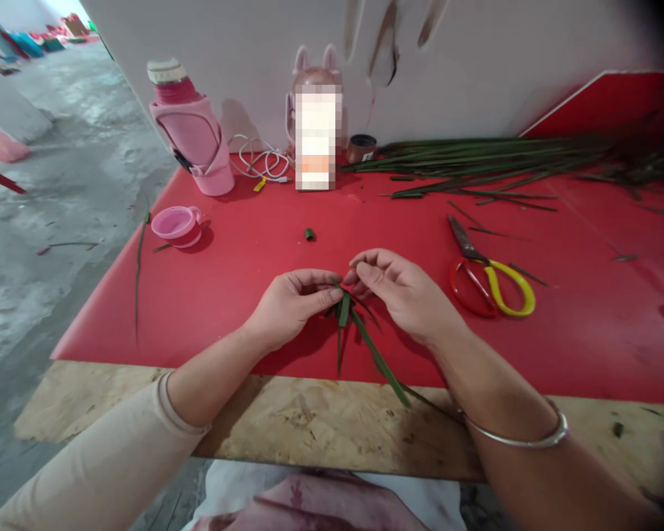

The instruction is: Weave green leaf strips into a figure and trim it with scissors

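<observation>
My left hand (pixel 291 304) and my right hand (pixel 401 291) meet over the red table cover (pixel 243 280), near its front edge. Both pinch the same bundle of green leaf strips (pixel 359 335) at its top, fingers pressed together. The strips hang down toward me, one long blade crossing onto the bare board (pixel 310 420). A silver bangle (pixel 523 435) sits on my right wrist.
Red and yellow scissors (pixel 490 276) lie right of my hands. A heap of long green leaves (pixel 503 158) lies at the back right. A pink bottle (pixel 191 125), pink cup (pixel 178 225), white cable (pixel 260 162), a small green leaf piece (pixel 309 234) and a pink rabbit-eared item (pixel 316 133) stand behind.
</observation>
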Demonstrator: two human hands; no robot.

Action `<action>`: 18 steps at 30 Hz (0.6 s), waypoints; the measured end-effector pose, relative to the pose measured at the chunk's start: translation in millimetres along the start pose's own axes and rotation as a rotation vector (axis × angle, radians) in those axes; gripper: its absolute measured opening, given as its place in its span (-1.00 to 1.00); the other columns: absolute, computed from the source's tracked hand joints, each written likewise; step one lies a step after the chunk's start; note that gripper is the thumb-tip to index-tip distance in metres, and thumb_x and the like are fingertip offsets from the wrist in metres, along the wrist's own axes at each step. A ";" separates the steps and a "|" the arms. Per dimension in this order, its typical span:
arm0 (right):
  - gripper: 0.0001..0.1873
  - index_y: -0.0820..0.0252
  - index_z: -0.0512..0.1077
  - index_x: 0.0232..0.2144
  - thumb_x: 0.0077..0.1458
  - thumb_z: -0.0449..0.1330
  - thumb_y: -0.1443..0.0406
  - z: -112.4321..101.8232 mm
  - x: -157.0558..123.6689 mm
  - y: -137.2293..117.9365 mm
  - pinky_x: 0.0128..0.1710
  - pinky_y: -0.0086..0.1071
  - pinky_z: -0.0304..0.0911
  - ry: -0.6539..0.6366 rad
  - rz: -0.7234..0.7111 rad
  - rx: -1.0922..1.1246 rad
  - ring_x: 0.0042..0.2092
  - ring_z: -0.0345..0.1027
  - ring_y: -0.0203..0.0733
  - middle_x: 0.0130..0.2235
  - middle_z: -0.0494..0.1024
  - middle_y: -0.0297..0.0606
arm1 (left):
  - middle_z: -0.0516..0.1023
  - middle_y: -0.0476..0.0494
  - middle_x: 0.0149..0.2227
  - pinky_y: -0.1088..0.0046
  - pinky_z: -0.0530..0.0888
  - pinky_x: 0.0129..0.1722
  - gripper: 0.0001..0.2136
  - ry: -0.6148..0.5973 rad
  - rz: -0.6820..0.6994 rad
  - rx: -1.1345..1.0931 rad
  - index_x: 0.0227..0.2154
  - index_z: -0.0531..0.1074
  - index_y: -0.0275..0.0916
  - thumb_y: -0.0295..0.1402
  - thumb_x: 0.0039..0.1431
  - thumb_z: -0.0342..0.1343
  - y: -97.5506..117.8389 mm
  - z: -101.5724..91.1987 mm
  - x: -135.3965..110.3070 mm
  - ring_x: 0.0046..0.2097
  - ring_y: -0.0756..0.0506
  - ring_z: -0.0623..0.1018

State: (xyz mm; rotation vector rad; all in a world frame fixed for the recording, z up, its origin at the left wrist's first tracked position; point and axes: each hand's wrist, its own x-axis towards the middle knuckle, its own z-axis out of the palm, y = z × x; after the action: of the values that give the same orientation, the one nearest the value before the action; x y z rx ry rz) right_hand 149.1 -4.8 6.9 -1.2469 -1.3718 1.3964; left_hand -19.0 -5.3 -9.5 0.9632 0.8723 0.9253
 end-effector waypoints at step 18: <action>-0.65 0.13 0.30 -0.32 -0.14 0.31 0.16 6.7 -2.3 -2.2 -0.51 -0.48 0.22 -0.040 0.158 0.210 -0.45 0.29 -0.37 -0.37 0.43 -0.37 | 0.47 -0.02 -0.53 0.57 0.32 -0.43 -0.87 0.158 -0.071 -0.192 -0.47 0.52 -0.31 -0.34 -0.08 0.26 3.6 -7.5 7.3 -0.49 0.10 0.39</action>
State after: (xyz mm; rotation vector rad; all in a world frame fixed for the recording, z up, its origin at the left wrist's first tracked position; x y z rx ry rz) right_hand 142.9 -8.2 8.9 -1.2140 -1.1389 1.6373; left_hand -24.1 4.5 -9.9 0.6972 0.9261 1.0138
